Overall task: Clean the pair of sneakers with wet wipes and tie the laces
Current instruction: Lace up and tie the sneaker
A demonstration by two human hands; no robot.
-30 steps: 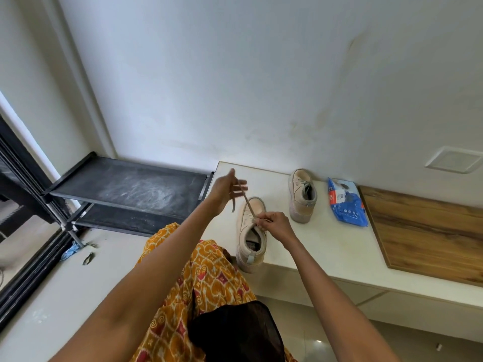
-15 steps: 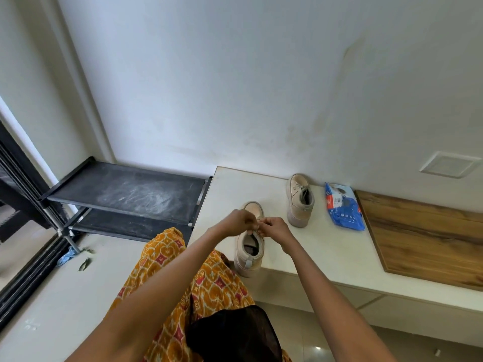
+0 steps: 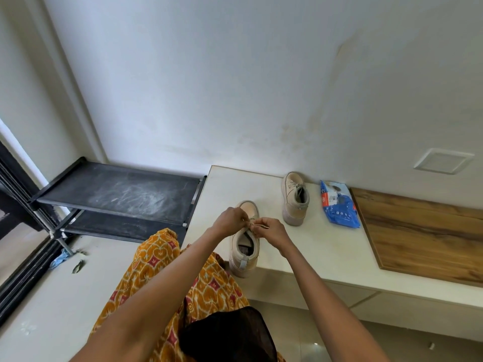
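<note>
- Near sneaker [image 3: 244, 253]: beige, upright on pale counter [image 3: 324, 246], heel at front edge, toe twd wall.
- Left hand [image 3: 230, 222] + right hand [image 3: 269, 231]: both over near sneaker's tongue area, knuckles almost touching, fingers curled, pinching the lace [image 3: 257, 226] betw fingertips.
- Short bit of lace visible betw the hands, running across right hand's fingers; knot/loop state too small to tell.
- Second sneaker [image 3: 294, 198]: same beige, upright farther back on counter, near wall, apart from near sneaker, laces look done up loosely on top.
- Wet wipes pack [image 3: 338, 205]: blue w/ white-red label, lying flat just right of second sneaker, betw it and wood panel.
- Wood-grain panel [image 3: 423, 236]: flat on right part of counter, edge just beside wipes pack.
- Counter: off-white, smooth, low bench-like, w/ drawer fronts below front edge.
- Wall [image 3: 235, 87]: white, faint yellowish stains above counter; square white plate [image 3: 444, 161] at right.
- Black shoe rack [image 3: 120, 194]: two shelves, left of counter, top shelf dusty w/ whitish smears.
- Floor [image 3: 52, 296]: pale tile; small blue scrap [image 3: 59, 259] and dark bit of debris [image 3: 78, 265] near rack leg.
- Dark sliding-door frame [image 3: 15, 231] at far left.
- Orange patterned garment [image 3: 167, 273] + black sheer cloth [image 3: 230, 335] at bottom centre, betw forearms.
</note>
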